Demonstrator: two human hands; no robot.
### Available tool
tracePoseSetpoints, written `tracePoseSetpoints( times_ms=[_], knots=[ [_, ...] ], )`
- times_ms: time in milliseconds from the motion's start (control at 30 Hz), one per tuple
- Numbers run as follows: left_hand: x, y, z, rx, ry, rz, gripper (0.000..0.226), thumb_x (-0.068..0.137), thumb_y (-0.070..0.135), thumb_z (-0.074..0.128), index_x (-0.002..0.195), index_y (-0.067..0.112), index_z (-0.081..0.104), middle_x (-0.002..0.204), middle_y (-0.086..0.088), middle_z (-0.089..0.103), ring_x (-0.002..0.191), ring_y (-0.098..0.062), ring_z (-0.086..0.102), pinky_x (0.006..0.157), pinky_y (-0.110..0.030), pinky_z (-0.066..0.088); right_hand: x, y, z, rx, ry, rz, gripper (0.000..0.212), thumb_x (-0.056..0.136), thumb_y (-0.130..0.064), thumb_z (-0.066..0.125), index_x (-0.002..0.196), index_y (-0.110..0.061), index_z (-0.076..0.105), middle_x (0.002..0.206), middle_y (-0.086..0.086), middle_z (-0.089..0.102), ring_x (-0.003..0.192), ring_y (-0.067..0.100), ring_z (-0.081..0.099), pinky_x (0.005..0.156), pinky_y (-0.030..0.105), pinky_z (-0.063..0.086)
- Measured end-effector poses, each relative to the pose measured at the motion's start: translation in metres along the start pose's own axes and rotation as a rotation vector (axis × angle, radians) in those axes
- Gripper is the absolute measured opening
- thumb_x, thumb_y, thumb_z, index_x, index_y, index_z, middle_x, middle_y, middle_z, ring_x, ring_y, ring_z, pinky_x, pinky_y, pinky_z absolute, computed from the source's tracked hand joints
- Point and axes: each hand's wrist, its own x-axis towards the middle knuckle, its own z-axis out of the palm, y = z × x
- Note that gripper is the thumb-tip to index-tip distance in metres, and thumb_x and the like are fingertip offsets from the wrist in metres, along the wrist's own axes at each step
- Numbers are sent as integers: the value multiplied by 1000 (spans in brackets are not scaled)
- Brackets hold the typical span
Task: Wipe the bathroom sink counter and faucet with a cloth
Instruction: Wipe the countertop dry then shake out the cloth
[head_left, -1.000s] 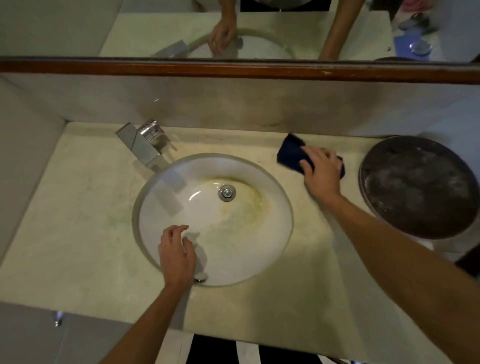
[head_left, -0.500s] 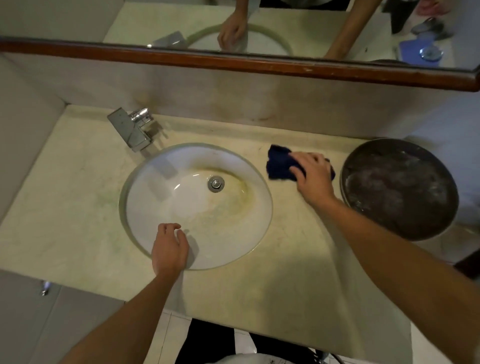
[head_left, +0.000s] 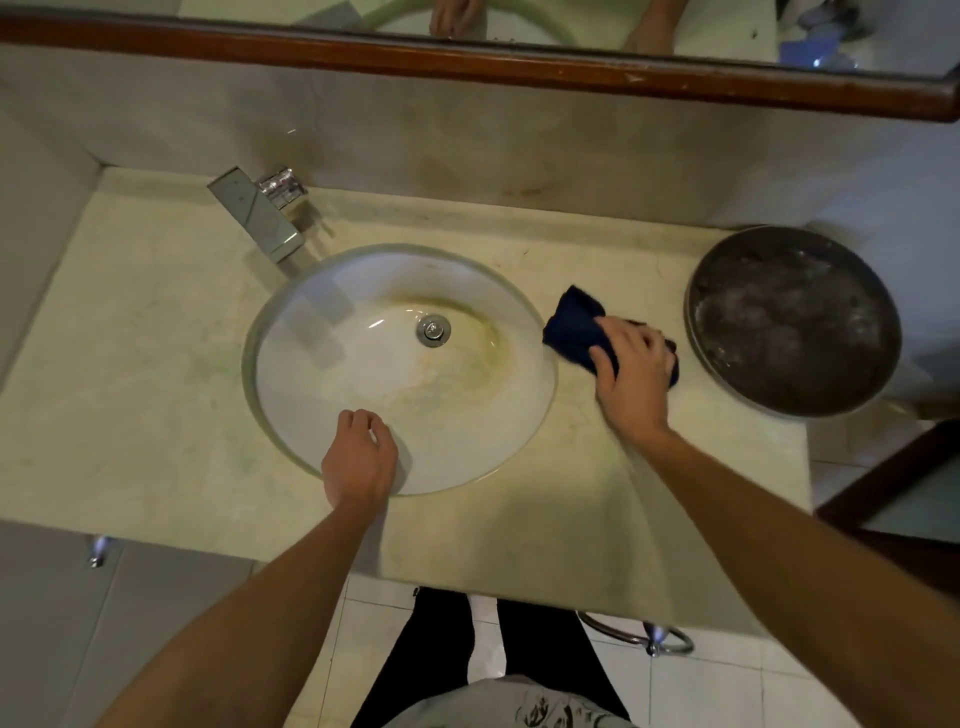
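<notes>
A dark blue cloth (head_left: 571, 322) lies on the pale stone counter (head_left: 130, 364) just right of the oval white sink (head_left: 363, 374). My right hand (head_left: 631, 374) presses on the cloth, fingers curled over it, between the sink and a metal basin. My left hand (head_left: 358, 457) rests on the sink's front rim with loosely bent fingers, holding nothing. A square chrome faucet (head_left: 260, 221) stands at the back left of the sink. Yellowish stains ring the drain (head_left: 432, 329).
A round dark metal basin (head_left: 792, 319) of cloudy water sits on the counter's right end. A wood-framed mirror (head_left: 519, 57) runs along the back wall. The counter's front edge is near my legs, with a chrome ring (head_left: 644, 636) below it.
My right hand has drawn the cloth from the back of the counter toward me, beside the sink's right rim. The left hand has stayed on the front rim. My view has pulled back.
</notes>
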Motion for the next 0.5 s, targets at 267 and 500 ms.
tracePoseSetpoints(
  times_ms=[267, 500],
  knots=[
    [-15, 18, -15, -230, -198, 29, 35, 104, 41, 38, 87, 21, 62, 98, 1, 65, 84, -21, 60, 81, -36, 47, -186, -77, 14, -57, -152, 25, 45, 102, -42, 42, 141, -26, 59, 145, -7, 57, 128, 27, 51, 105, 49, 40],
    [-64, 77, -18, -370, -657, 240, 55, 97, 62, 52, 87, 10, 66, 91, -6, 66, 85, -26, 63, 80, -41, 49, -160, -77, -34, 140, -157, 230, 43, 102, -42, 46, 138, -22, 59, 138, -1, 60, 125, 25, 49, 104, 46, 41]
  ],
)
